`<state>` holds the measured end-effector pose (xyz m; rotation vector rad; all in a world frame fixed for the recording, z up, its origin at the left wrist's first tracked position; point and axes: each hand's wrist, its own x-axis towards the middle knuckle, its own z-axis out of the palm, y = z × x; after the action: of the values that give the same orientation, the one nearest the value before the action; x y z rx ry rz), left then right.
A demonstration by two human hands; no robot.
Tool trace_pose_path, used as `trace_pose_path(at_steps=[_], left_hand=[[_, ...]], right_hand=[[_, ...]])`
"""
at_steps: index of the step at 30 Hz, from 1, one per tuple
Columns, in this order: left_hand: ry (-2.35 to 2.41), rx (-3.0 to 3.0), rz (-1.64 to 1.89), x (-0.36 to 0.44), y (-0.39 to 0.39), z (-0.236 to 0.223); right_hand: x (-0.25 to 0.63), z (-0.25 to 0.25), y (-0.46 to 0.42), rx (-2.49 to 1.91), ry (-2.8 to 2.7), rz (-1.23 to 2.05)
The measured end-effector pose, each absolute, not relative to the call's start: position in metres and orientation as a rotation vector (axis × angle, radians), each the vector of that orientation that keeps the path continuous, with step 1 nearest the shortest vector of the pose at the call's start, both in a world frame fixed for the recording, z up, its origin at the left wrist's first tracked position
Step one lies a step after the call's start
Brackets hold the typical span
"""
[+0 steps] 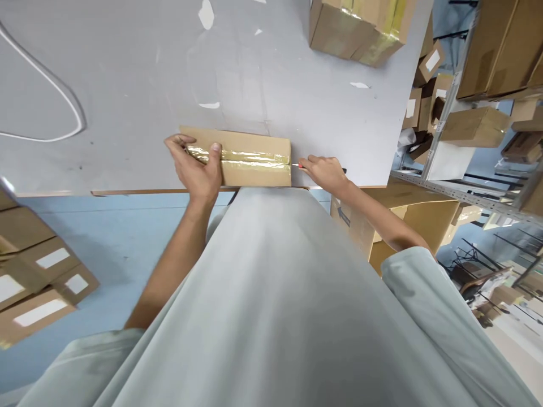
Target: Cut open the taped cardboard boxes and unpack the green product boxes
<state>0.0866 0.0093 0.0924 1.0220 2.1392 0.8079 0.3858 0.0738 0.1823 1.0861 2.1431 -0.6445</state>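
A small cardboard box lies at the table's near edge, with shiny yellowish tape running lengthwise along its top seam. My left hand is closed around its left end, thumb on top over the tape and fingers at the far left corner. Just off the box's right end, my right hand is closed around a small cutter with red and black parts on its handle. Its thin, pale tip points left at the taped seam and looks close to the box; whether it touches, I cannot tell. Most of the handle is hidden in my fist.
A larger taped box stands at the table's back right. A white cable loops at the left on the grey table. An open carton sits below my right arm. Labelled boxes are stacked lower left; shelving holds cartons at right.
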Motion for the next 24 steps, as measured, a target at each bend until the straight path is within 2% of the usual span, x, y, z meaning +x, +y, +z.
trace_pose_path(at_steps=[12,16,20,24], left_hand=[[2.091,1.016,0.862,0.082,0.007,0.088],[2.027,1.01,0.893,0.072,0.006,0.092],[1.974,0.932,0.931,0.046,0.005,0.087],[1.965,0.894,0.948,0.011,0.0,0.075]], right_hand=[[0.378,0.188,0.071,1.161,2.072,-0.615],[0.405,0.204,0.06,1.246,2.145,-0.662],[0.445,0.208,0.038,1.856,2.18,-0.808],[0.409,0.163,0.017,2.548,1.752,-1.398]])
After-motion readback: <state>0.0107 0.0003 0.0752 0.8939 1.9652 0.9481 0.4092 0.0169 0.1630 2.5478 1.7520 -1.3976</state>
